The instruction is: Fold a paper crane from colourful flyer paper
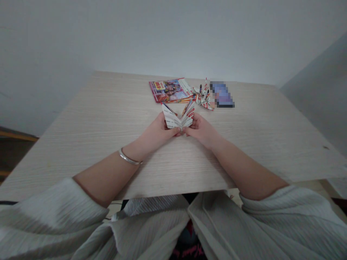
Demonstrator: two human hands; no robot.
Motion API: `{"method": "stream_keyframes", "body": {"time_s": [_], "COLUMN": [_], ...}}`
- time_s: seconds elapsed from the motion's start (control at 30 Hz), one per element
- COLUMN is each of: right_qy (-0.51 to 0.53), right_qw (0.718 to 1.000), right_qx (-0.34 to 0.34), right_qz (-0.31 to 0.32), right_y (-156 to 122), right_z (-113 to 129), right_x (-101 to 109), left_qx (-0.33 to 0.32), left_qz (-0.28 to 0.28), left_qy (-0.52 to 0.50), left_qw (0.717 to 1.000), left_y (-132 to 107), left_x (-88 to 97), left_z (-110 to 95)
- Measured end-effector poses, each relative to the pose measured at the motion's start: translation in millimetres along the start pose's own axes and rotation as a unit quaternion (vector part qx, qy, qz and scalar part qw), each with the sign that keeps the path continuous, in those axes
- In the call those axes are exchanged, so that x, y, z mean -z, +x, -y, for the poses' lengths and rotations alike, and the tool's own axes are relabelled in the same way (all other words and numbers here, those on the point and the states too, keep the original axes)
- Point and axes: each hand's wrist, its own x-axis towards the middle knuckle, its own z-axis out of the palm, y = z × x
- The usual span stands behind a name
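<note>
A half-folded piece of printed paper (179, 116), white with red marks, stands up in a V shape at the middle of the wooden table (94, 119). My left hand (157, 131) pinches its lower left side, fingers closed on it. My right hand (202, 130) pinches the lower right side the same way. Both thumbs meet at the paper's bottom point. A silver bangle (128, 158) circles my left wrist.
Behind the paper lies a colourful printed leaflet (169, 90). To its right sits a finished folded paper figure (204, 96), and beside that a blurred blue rectangular object (222, 95). A pale wall runs behind the table; the table's near edge is close to my body.
</note>
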Motion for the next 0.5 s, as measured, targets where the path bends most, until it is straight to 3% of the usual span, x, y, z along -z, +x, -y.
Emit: {"method": "stream_keyframes", "body": {"time_s": [0.27,0.5], "right_qy": [-0.016,-0.001], "right_qw": [1.0,1.0], "right_qx": [0.0,0.002], "right_qz": [0.024,0.021], "right_y": [-0.8,0.4], "right_z": [1.3,0.6], "right_x": [-2.4,-2.9], "left_qx": [-0.055,-0.029], "left_qz": [-0.032,-0.021], "left_qy": [0.009,-0.006], "left_qw": [0.998,0.999], "left_y": [0.1,0.7], "left_x": [-5.0,-4.5], "left_z": [7.3,4.5]}}
